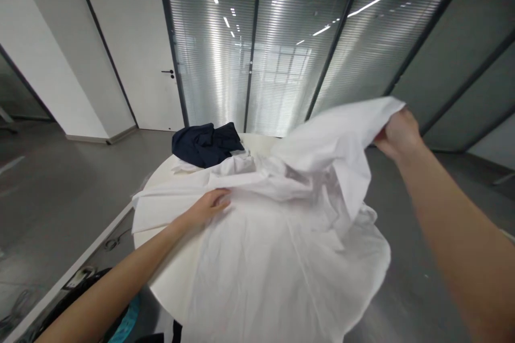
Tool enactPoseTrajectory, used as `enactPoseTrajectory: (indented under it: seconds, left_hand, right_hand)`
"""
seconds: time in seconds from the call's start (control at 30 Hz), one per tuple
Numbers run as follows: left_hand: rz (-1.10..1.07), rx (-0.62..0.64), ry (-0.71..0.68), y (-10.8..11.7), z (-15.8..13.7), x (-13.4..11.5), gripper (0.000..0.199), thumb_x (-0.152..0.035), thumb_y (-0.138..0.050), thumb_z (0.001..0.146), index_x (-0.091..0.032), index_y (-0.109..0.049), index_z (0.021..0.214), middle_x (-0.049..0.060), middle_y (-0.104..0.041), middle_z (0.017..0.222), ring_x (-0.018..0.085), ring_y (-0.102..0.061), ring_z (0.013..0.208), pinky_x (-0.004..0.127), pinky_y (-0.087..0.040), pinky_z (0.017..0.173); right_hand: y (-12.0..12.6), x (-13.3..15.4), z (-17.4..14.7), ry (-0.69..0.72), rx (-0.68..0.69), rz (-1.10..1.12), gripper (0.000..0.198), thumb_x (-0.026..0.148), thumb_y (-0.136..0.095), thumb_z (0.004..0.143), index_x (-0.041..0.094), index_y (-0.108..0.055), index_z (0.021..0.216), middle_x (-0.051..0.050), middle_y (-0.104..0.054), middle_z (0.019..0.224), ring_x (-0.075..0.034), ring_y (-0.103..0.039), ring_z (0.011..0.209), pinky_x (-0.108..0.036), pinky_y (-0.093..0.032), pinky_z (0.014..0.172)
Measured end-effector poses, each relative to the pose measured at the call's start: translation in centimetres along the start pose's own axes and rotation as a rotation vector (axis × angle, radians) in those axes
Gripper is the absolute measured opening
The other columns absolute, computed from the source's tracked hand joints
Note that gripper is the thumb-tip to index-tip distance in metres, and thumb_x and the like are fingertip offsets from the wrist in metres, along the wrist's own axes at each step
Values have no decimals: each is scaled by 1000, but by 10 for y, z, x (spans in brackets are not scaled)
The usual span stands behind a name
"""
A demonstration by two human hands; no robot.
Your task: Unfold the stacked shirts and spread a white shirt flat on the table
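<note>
A large white garment (257, 257) lies spread over the round table, and its front part hangs over the near edge. A long, sleeve-like part stretches to the left. My right hand (398, 131) is closed on an edge of the cloth and holds it up at the right, well above the table. From there the raised cloth slopes down to the left in loose folds. My left hand (209, 206) rests on the garment left of the middle, thumb apart from the fingers, beside a long fold. The fold partly hides its fingertips.
Bunched dark navy cloth (207, 143) lies at the table's back left. The round white table (173, 284) shows its rim at the left. Below it on the floor are a power socket (78, 277), cables and a dark item with a blue band (125, 321). Glass partitions stand behind.
</note>
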State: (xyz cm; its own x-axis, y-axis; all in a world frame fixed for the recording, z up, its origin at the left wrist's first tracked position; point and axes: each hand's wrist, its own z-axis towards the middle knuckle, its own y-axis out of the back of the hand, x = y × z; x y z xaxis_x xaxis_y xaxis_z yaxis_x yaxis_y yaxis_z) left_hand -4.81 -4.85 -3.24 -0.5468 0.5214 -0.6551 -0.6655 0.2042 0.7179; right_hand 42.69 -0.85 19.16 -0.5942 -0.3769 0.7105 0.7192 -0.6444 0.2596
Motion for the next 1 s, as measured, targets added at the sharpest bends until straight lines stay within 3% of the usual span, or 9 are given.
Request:
enactPoseTrajectory:
  seconds: [0.1,0.2,0.37,0.47,0.57,0.63,0.77,0.87,1.0]
  left_hand:
    - [-73,-16,113,3,9,2,45,-52,-59,83,-14,-72,103,9,-75,91,25,-66,76,35,-53,72]
    - [-60,-86,217,15,17,-7,32,-45,-56,80,-16,-69,76,5,-68,70,24,-64,71,32,-50,69]
    - [192,-644,43,15,28,-53,33,-35,-40,90,-19,-59,68,8,-63,74,23,-60,81,36,-49,78]
    - [272,-337,-206,-20,36,-82,25,-39,-51,90,-19,-67,92,10,-69,97,25,-63,96,38,-50,89]
    - [363,-2,-163,-57,51,-93,29,-31,-65,81,-19,-69,107,10,-71,107,27,-67,97,38,-53,86]
    - [373,36,-96,-59,64,-91,23,-17,-60,78,-20,-72,97,8,-74,96,26,-69,90,35,-53,80]
    - [290,-226,-53,8,84,-85,31,-10,-48,79,-14,-73,99,7,-72,97,22,-66,91,32,-51,84]
    - [148,-595,51,81,75,-85,36,-23,-51,84,-6,-70,109,3,-67,82,13,-55,67,25,-48,67]
    - [128,-676,80,134,23,-84,47,-36,-49,90,-5,-63,122,2,-64,85,12,-56,75,23,-47,71]
  right_hand:
    - [52,-44,-47,-313,344,-194,22,35,-60,89,18,-73,93,-14,-73,92,-16,-61,70,-30,-47,66]
    - [94,-72,-72,-373,617,-381,16,31,-66,85,19,-72,78,-11,-73,83,-18,-63,72,-30,-47,71]
    - [119,-85,-83,-306,867,-584,16,20,-63,80,20,-71,67,-8,-75,82,-20,-68,78,-29,-48,75]
    - [116,-80,-83,-209,686,-788,20,13,-57,77,22,-75,79,-8,-76,87,-23,-69,82,-31,-47,75]
    - [111,-73,-78,-116,437,-809,31,12,-49,82,22,-75,97,-11,-75,96,-23,-67,85,-32,-46,78]
    - [112,-67,-70,-122,350,-752,37,10,-45,84,20,-73,106,-12,-74,98,-22,-67,83,-32,-46,77]
    - [128,-55,-43,-115,-72,-724,45,1,-39,84,12,-70,114,-19,-72,111,-21,-65,97,-33,-46,83]
    - [148,-51,-34,-75,-344,-681,39,5,-41,91,9,-69,116,-23,-70,114,-20,-63,102,-33,-46,83]
    - [166,-60,-66,-97,-151,-568,25,24,-52,95,21,-75,104,-18,-73,106,-18,-66,91,-32,-48,77]
